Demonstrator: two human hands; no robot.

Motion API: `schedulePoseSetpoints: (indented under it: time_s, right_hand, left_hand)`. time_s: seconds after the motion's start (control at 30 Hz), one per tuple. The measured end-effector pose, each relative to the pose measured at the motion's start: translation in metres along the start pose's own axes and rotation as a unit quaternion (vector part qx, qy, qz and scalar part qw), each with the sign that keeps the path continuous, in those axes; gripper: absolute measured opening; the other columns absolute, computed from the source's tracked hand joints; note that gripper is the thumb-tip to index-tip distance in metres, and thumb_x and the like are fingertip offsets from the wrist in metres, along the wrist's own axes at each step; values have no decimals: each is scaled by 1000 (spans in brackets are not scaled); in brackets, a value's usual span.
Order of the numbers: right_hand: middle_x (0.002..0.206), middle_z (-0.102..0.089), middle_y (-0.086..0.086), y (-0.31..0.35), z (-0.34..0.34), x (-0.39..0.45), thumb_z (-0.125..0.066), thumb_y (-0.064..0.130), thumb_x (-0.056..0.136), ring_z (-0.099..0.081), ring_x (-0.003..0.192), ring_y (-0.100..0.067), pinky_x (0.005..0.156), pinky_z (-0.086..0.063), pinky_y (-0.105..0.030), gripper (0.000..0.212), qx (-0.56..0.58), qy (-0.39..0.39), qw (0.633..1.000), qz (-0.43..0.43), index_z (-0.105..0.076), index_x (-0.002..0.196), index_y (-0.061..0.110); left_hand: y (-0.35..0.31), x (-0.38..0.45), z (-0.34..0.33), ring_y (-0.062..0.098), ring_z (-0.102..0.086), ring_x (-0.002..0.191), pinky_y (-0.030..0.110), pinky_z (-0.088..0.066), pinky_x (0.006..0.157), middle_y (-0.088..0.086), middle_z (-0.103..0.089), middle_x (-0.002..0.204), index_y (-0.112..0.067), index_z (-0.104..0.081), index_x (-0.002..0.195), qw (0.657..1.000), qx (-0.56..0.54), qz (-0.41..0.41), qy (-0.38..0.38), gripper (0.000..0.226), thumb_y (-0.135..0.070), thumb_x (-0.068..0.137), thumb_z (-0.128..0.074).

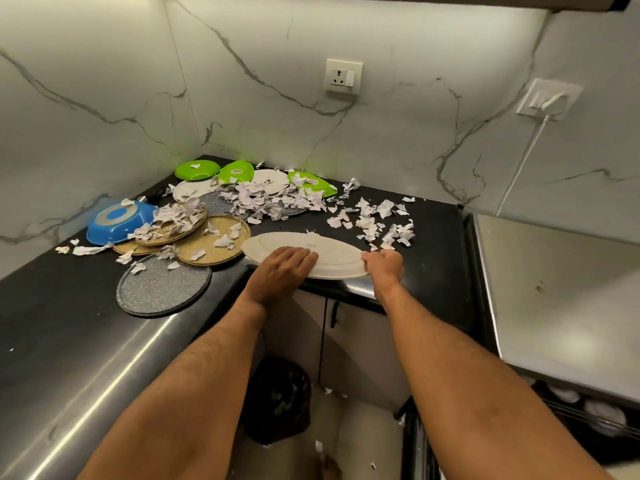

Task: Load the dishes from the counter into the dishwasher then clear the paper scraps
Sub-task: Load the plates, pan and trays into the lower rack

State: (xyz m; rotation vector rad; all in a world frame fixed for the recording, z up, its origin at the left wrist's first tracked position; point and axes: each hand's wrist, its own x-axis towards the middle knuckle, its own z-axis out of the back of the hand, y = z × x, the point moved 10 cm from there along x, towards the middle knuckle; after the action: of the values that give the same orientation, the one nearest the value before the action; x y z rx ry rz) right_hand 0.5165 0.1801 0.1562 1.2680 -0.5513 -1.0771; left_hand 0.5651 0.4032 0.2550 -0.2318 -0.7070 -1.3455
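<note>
A large white plate (325, 249) lies upside down at the front edge of the black counter (62, 306), partly past the edge. My left hand (282, 268) rests flat on its near left part. My right hand (382, 263) grips its right rim. Torn paper scraps (273, 200) cover the middle and right of the counter. Behind them lie green plates (197, 169), white plates (268, 180), a blue bowl (117, 221) turned over, round woven mats (214, 242) and a grey speckled plate (162, 289).
A dishwasher (561, 299) with a steel top stands to the right, its rack showing white dishes at the lower right. A black bin bag (277, 400) sits on the floor below the counter with scraps around it. Marble walls with sockets close the corner.
</note>
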Motion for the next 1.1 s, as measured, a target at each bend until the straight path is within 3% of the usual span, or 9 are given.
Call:
schedulePoseSetpoints:
  time_s: [0.17, 0.37, 0.47, 0.53, 0.67, 0.77, 0.83, 0.93, 1.1]
  right_hand:
    - [97, -60, -22, -42, 24, -21, -48, -24, 81, -61, 70, -24, 59, -55, -40, 36, 246, 33, 957, -152, -52, 112, -7]
    - [87, -64, -16, -78, 67, -30, -56, -26, 85, -60, 72, -25, 53, -59, -39, 24, 270, 26, 946, -178, -61, 88, -2]
    - [119, -67, -23, -88, 81, -30, -61, -23, 85, -62, 95, -31, 94, -56, -53, 34, 283, 23, 948, -143, -65, 113, -5]
    - [127, -64, -20, -90, 90, -36, -60, -23, 86, -61, 107, -30, 106, -48, -52, 52, 307, 31, 943, -124, -55, 136, -6]
    - [137, -59, -13, -108, 131, -44, -59, -23, 86, -60, 123, -32, 106, -50, -49, 67, 323, 51, 940, -99, -47, 147, 2]
    - [136, -61, -15, -138, 166, -50, -61, -23, 85, -64, 115, -29, 97, -56, -43, 68, 321, 45, 940, -106, -50, 147, 4]
    - [129, -64, -13, -157, 185, -55, -61, -23, 85, -65, 114, -28, 97, -56, -44, 67, 326, 41, 938, -110, -52, 145, 6]
    - [122, -67, -14, -197, 220, -58, -60, -25, 84, -66, 110, -29, 94, -57, -43, 68, 314, 24, 942, -120, -53, 144, 7]
    - [124, -68, -18, -272, 286, -67, -60, -27, 81, -68, 106, -31, 90, -59, -46, 69, 276, -5, 950, -149, -57, 141, 7]
  left_hand:
    - [-23, -2, 17, 28, -70, 96, 41, -54, 91, 11, -73, 104, -6, -72, 107, 999, 26, -14, -32, 31, -7, 91, -47]
    - [-12, -31, 2, 35, -63, 120, 45, -46, 108, 23, -66, 125, 4, -64, 124, 970, -33, 240, -14, 43, 9, 82, -71]
    - [-5, -58, -12, 33, -57, 128, 45, -44, 111, 23, -60, 135, 4, -52, 139, 895, -127, 425, -40, 61, 13, 81, -68]
    - [2, -77, -12, 34, -69, 106, 46, -54, 97, 18, -72, 112, -1, -60, 130, 819, -171, 542, -73, 50, 7, 82, -70]
    - [-19, -80, -20, 14, -65, 81, 20, -54, 75, -5, -68, 88, -6, -76, 106, 748, -286, 591, -95, 30, 9, 85, -59]
    - [-33, -98, -56, 15, -68, 86, 34, -58, 87, -2, -73, 89, -9, -78, 98, 681, -353, 636, -84, 40, 8, 78, -48]
    - [-56, -107, -82, 14, -64, 75, 32, -56, 78, 1, -70, 78, -10, -76, 83, 625, -402, 666, -72, 29, 0, 83, -49]
    - [-110, -103, -106, 6, -56, 70, 16, -43, 65, -5, -64, 76, -17, -71, 85, 612, -420, 670, -26, 15, -23, 96, -62]
    - [-200, -124, -152, 16, -66, 86, 33, -56, 77, -1, -68, 93, -16, -68, 100, 622, -401, 670, 61, 23, -32, 86, -77]
